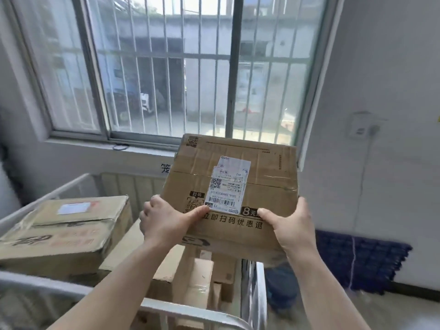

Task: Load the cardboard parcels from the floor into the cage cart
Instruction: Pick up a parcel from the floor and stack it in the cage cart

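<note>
Both hands on one parcel (233, 186), held up over the cart (197, 314). My left hand (166, 220) grips its near-left corner, my right hand (291, 225) the near-right; thumbs on top, fingers hidden under it. Label (228, 186) faces up, print mostly illegible. Below my hands: more parcels (190, 277) in the cart, partly hidden. Left of my left hand, a blurred box (64, 232).

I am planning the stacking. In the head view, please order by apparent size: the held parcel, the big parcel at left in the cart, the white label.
1. Held parcel, though nearness may enlarge it.
2. Left parcel, looking nearly as large.
3. White label, clearly smallest.
</note>
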A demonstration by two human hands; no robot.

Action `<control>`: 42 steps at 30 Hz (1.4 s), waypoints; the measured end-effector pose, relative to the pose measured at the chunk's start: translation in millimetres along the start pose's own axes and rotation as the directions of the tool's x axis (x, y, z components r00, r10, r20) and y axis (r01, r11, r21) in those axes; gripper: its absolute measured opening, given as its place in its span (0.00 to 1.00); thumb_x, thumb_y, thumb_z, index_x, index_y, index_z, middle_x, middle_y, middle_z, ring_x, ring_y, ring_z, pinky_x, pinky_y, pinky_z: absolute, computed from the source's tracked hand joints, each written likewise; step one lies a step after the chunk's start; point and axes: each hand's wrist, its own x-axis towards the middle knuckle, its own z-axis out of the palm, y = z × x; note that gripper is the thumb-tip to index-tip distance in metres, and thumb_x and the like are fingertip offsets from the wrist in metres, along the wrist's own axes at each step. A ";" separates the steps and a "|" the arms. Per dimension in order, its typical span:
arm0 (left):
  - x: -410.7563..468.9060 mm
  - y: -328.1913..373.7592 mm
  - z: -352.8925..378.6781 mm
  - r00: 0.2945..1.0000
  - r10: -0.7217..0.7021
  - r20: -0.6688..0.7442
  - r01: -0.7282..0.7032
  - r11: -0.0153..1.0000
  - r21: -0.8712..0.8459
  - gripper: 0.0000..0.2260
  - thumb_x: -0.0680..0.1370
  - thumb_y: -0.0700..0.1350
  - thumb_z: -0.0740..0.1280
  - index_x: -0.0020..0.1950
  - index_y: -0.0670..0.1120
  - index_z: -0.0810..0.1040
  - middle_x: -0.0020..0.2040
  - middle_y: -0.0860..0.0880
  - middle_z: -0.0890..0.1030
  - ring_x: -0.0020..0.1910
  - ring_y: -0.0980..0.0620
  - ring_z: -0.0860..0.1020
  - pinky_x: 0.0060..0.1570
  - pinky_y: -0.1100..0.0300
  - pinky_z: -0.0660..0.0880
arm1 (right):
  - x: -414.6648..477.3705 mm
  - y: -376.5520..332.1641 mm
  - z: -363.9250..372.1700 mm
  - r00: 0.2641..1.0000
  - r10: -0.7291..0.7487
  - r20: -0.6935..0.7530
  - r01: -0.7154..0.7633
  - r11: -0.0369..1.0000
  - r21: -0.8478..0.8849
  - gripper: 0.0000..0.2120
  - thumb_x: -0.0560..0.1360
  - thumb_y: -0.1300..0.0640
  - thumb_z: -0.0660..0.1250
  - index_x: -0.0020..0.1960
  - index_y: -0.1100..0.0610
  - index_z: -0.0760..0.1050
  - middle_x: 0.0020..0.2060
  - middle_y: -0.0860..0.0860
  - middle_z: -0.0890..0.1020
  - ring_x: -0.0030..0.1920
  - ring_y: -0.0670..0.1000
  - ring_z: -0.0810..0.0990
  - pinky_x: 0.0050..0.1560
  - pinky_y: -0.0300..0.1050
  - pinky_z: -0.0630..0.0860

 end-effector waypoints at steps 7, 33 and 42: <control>48.6 -76.9 -44.2 0.961 -0.222 -0.163 0.242 0.964 0.111 0.56 0.54 0.75 0.71 0.68 0.37 0.63 0.66 0.38 0.70 0.66 0.38 0.68 0.65 0.47 0.66 | 11.7 -30.2 119.7 0.963 -0.045 0.267 0.049 0.999 -0.006 0.49 0.55 0.34 0.75 0.70 0.51 0.64 0.60 0.53 0.74 0.62 0.58 0.74 0.61 0.61 0.74; 268.8 -283.0 -135.8 0.792 -0.535 -0.294 0.552 0.833 -0.027 0.70 0.41 0.83 0.64 0.72 0.40 0.65 0.71 0.40 0.70 0.68 0.40 0.70 0.60 0.44 0.74 | 46.4 -124.9 489.0 0.752 -0.059 0.656 0.130 0.990 -0.059 0.42 0.62 0.40 0.77 0.69 0.53 0.65 0.63 0.53 0.75 0.64 0.58 0.73 0.64 0.58 0.72; 377.1 -351.5 -184.6 0.818 -0.525 -0.235 0.565 0.812 0.150 0.56 0.54 0.76 0.71 0.68 0.38 0.65 0.67 0.39 0.70 0.65 0.39 0.70 0.58 0.48 0.71 | 20.3 -148.4 609.6 0.811 0.107 0.576 -0.015 0.987 -0.162 0.44 0.59 0.39 0.77 0.68 0.54 0.65 0.61 0.53 0.76 0.63 0.58 0.75 0.63 0.58 0.74</control>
